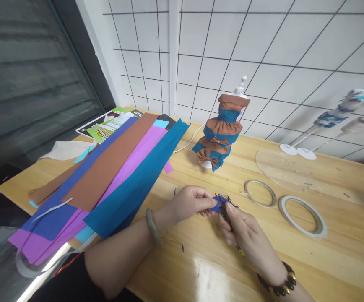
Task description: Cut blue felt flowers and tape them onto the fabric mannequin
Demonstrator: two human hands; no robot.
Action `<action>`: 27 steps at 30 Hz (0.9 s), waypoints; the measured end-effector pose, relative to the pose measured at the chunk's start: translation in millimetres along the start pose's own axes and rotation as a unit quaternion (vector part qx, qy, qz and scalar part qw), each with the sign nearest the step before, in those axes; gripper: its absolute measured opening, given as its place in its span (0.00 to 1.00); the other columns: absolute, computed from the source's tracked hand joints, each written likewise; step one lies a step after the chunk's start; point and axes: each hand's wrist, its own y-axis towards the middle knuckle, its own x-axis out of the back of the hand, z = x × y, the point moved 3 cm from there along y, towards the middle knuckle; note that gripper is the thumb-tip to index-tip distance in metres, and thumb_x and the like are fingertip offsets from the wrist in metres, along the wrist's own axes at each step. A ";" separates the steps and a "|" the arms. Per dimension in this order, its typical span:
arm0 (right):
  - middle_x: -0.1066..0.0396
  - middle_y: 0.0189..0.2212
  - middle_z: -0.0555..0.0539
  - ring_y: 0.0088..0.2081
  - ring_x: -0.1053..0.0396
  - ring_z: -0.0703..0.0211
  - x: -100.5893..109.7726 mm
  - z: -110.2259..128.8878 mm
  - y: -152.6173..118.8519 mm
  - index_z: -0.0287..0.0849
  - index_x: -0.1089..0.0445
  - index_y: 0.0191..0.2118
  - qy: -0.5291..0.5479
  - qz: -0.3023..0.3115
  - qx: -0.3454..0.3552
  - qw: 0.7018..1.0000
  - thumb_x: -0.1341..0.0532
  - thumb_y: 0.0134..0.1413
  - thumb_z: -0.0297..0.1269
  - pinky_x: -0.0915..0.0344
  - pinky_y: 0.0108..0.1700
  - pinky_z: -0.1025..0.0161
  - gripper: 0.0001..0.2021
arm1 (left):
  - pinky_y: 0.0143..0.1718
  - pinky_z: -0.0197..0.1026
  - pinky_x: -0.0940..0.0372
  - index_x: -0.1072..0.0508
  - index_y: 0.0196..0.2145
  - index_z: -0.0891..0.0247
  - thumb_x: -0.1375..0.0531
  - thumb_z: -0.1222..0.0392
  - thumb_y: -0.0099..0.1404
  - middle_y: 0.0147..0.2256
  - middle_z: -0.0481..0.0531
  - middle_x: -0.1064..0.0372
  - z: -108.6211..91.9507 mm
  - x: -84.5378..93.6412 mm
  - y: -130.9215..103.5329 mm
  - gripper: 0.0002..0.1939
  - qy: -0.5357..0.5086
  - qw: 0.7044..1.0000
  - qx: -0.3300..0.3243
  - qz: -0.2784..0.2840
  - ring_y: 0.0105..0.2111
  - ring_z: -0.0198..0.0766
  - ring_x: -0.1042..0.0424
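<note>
Near the middle of the table, my left hand (194, 203) pinches a small piece of dark blue paper (215, 204) with ragged, fringed edges. My right hand (243, 228) is closed around dark scissors (227, 216), whose blades lie at the paper's right side. The scissors' handles are mostly hidden by my fingers. Tiny blue scraps (182, 248) lie on the wood below the hands. Behind them stands a small dress form (222, 130) wrapped in brown and teal paper, with two brown bows on its front.
Long strips of brown, blue, purple and teal paper (138, 193) spread over the table's (352, 251) left side. Two tape rolls (320, 228) lie to the right, near a clear round sheet (282, 167). Two blurred wrapped forms (329, 117) stand at the back right, before a tiled wall.
</note>
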 end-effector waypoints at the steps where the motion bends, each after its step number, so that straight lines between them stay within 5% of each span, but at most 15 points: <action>1: 0.51 0.14 0.56 0.17 0.53 0.69 0.1 0.4 -0.3 0.42 0.46 0.20 0.000 0.003 0.000 1.000 0.54 0.56 0.56 0.54 0.20 0.68 0.23 | 0.26 0.34 0.43 0.31 0.22 0.69 0.40 0.53 0.52 0.19 0.47 0.37 -0.7 0.3 0.0 0.13 0.002 1.000 0.000 0.000 0.22 0.29 0.37; 9: 0.50 0.15 0.56 0.17 0.53 0.68 3.9 2.4 -1.3 0.42 0.45 0.21 -0.007 0.048 0.000 0.999 0.55 0.57 0.55 0.54 0.21 0.68 0.23 | 0.26 0.33 0.43 0.32 0.22 0.68 0.40 0.55 0.53 0.21 0.48 0.35 -2.9 2.8 -0.6 0.12 0.031 0.999 0.005 0.006 0.23 0.30 0.36; 27: 0.49 0.12 0.55 0.17 0.52 0.67 4.8 2.4 -0.9 0.43 0.46 0.19 -0.092 0.031 0.002 0.995 0.55 0.55 0.57 0.55 0.21 0.67 0.24 | 0.27 0.33 0.41 0.32 0.22 0.67 0.42 0.52 0.54 0.21 0.48 0.34 -3.2 5.8 -1.5 0.14 0.079 0.996 0.003 0.027 0.24 0.30 0.35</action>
